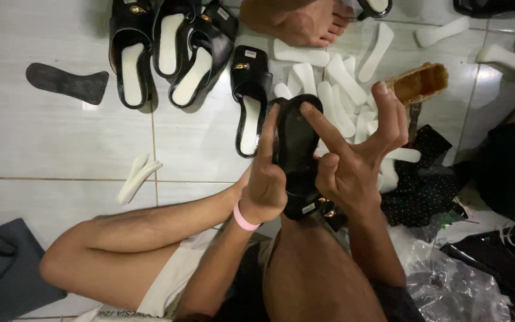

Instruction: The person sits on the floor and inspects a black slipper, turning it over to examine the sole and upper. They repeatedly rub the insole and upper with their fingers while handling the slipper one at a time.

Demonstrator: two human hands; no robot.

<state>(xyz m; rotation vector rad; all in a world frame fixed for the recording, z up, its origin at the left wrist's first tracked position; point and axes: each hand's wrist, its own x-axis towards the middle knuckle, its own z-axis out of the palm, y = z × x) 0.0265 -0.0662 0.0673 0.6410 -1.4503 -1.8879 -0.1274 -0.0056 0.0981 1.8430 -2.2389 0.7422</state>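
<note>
The left hand (267,185) and right hand (353,161) cover the middle of the black sandal (296,140), so the grip's contact under the palms cannot be seen. Far above the grip, black sandals (150,36) and a bare foot (296,21) are cut by the top edge.

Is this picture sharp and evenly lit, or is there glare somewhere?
Head view: the hands, left hand and right hand, and the black sandal look fairly sharp; soft glare on the floor tiles; lower corners fall dark; edges look slightly stretched.
</note>
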